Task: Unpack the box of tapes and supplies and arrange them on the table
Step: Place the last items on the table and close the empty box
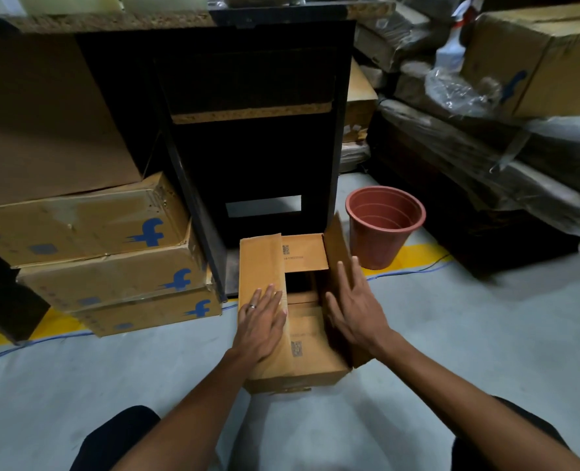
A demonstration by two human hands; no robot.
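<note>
Kneeling over the small brown cardboard box (295, 334) on the grey floor, I press my left hand (261, 324) flat, fingers spread, on its left flap. My right hand (356, 311) lies open against the upright right flap (338, 263), gripping nothing. The dark opening sits between my hands, its long axis running near to far; my right hand looks nearer for reaching in.

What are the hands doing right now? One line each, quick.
Left hand: open, palm flat on the cardboard box's left flap, holding nothing.
Right hand: open, fingers spread against the raised right flap, gripping nothing.
</note>
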